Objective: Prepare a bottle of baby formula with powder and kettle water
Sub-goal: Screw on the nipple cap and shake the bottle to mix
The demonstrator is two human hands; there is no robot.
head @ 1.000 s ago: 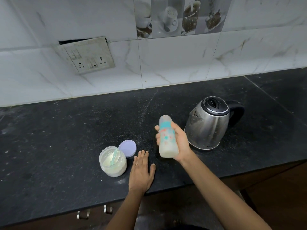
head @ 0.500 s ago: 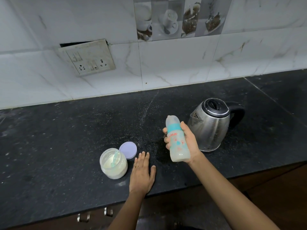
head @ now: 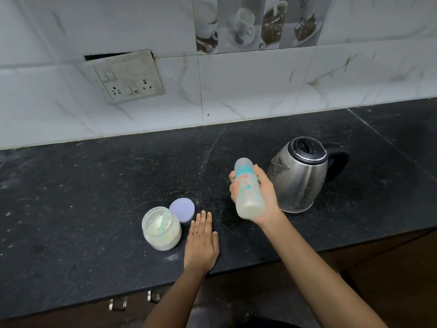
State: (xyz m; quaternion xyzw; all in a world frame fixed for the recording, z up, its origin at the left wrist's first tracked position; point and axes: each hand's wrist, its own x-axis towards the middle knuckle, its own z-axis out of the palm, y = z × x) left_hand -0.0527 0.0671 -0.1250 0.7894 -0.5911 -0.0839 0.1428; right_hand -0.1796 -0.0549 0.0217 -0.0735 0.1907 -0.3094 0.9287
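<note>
Baby bottle (head: 248, 188), with a teal band under its clear cap and pale milky liquid in its lower part, sat right of the frame's centre, grasped round the middle by the right hand (head: 268, 197). The fingers curled over its left side and the thumb lay behind it. It leaned slightly, cap end towards the top of the frame, and looked to be held off the black counter (head: 94, 185).

The left hand (head: 201, 242) lay flat on the counter at lower centre, palm down, fingers straight and together, holding nothing, with a ring on one finger. Just left of it stood the open powder jar (head: 162, 235) with a light green scoop (head: 164, 220) inside. The jar's lilac lid (head: 182, 210) lay on the counter touching the jar's upper right side.

The steel kettle (head: 300, 176), with a black lid and handle, stood just right of the bottle. A switch plate (head: 125, 76) hung askew on the tiled wall at upper left.
</note>
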